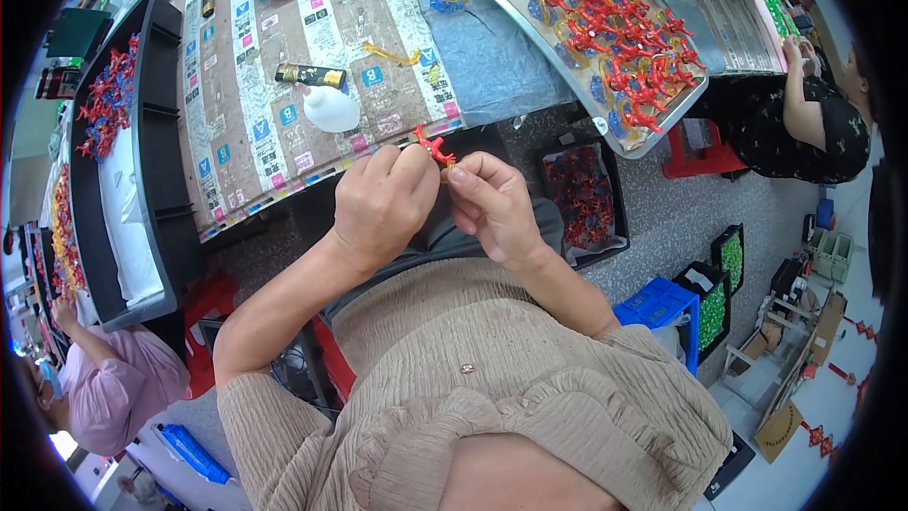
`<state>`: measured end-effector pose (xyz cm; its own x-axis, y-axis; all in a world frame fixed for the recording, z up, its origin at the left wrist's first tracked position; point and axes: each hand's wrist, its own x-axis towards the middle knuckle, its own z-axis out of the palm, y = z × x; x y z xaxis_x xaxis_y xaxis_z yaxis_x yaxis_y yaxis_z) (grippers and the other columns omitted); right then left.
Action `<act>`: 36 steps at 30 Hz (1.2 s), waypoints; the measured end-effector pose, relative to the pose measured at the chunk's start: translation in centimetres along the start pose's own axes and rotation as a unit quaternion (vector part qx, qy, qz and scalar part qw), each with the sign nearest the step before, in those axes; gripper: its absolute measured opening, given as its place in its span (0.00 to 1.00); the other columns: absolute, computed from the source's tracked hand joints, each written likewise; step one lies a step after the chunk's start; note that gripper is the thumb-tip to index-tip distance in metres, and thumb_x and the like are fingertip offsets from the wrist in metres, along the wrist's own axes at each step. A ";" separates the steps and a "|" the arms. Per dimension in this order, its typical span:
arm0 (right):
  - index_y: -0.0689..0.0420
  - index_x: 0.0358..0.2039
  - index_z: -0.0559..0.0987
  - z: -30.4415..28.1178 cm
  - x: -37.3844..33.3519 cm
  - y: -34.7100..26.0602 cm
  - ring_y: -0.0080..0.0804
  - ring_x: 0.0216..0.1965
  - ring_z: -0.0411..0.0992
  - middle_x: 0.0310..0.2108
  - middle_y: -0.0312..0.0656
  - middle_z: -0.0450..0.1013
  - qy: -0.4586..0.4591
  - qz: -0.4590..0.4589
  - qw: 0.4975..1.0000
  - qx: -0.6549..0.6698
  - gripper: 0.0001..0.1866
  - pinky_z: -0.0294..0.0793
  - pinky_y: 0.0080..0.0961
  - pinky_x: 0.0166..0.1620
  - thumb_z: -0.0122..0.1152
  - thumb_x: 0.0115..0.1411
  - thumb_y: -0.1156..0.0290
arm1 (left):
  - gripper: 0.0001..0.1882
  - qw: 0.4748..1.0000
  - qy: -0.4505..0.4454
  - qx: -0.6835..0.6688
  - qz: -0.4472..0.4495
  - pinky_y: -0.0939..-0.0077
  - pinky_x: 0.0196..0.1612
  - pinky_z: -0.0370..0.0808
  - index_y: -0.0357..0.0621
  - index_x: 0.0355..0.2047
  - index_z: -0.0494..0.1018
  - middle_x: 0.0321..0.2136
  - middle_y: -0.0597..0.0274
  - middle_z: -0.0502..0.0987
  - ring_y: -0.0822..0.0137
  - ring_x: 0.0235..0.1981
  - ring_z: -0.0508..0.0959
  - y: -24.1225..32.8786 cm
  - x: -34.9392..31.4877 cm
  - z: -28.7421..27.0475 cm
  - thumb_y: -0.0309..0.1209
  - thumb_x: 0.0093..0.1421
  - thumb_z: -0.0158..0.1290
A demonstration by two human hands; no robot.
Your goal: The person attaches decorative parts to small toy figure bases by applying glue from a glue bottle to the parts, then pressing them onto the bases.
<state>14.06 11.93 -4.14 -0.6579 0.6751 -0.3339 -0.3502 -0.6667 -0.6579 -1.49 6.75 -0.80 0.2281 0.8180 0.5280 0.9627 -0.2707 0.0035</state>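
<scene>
Left hand [383, 197]: fingers curled, clamped on a small glossy red plastic figurine [432, 146] with thin limbs. With my right hand [497, 213] I pinch its yellow end between thumb and forefinger; both hands meet there. Location of the figurine: by the near edge of the bench [246, 66], which is covered in printed paper. Beyond my hands: a rounded white plastic bottle [331, 111], just beside a black-and-gold cylinder [310, 74]; a translucent yellow plastic piece [392, 56] lies near both. To the right, a shallow silver metal tray [556, 59] holds many red, blue and yellow figurines. To the left, a long black plastic bin [154, 166] holds red-and-blue pieces [112, 95].
</scene>
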 end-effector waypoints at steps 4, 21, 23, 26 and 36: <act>0.59 0.29 0.74 0.0 0.1 0.4 0.13 0.14 0.57 0.18 0.29 0.64 0.002 -0.008 1.000 -0.006 0.07 0.58 0.13 0.16 0.59 0.61 0.70 | 0.05 1.000 -0.009 -0.006 -0.006 0.77 0.21 0.66 0.44 0.19 0.68 0.22 0.65 0.62 0.70 0.23 0.68 -0.2 -0.1 -0.1 0.29 0.40 0.52; 0.58 0.28 0.74 0.1 0.0 0.3 0.13 0.14 0.58 0.17 0.30 0.63 0.017 0.025 0.999 -0.028 0.08 0.57 0.13 0.14 0.58 0.62 0.69 | 0.04 1.000 0.007 0.004 0.001 0.77 0.21 0.66 0.46 0.19 0.68 0.22 0.67 0.62 0.71 0.23 0.68 -0.4 -0.6 0.8 0.29 0.42 0.52; 0.58 0.28 0.74 0.2 0.0 0.3 0.13 0.15 0.59 0.17 0.30 0.64 0.031 0.018 0.998 -0.048 0.08 0.58 0.13 0.14 0.58 0.62 0.69 | 0.04 1.000 0.017 0.001 0.006 0.77 0.21 0.66 0.46 0.19 0.68 0.22 0.67 0.62 0.71 0.23 0.68 -0.4 -0.6 0.8 0.29 0.42 0.52; 0.58 0.29 0.74 0.0 0.0 0.5 0.13 0.15 0.60 0.17 0.31 0.65 0.035 0.001 0.997 -0.067 0.09 0.58 0.12 0.14 0.58 0.62 0.67 | 0.09 1.000 -0.009 -0.019 0.002 0.75 0.21 0.68 0.41 0.25 0.70 0.22 0.64 0.63 0.68 0.22 0.70 -0.4 -0.7 0.6 0.27 0.43 0.57; 0.59 0.31 0.75 -0.1 0.0 0.7 0.13 0.15 0.57 0.16 0.30 0.62 -0.003 0.039 0.999 0.000 0.09 0.56 0.11 0.14 0.57 0.63 0.66 | 0.05 1.000 -0.001 -0.009 -0.004 0.78 0.21 0.67 0.45 0.20 0.68 0.22 0.66 0.63 0.71 0.23 0.69 -0.6 -0.9 0.6 0.29 0.42 0.53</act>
<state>13.90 11.51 -4.68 -0.6868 0.6189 -0.3811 -0.2967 -0.7175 -0.6303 -2.22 6.45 -1.75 0.2217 0.8213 0.5257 0.9615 -0.2740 0.0226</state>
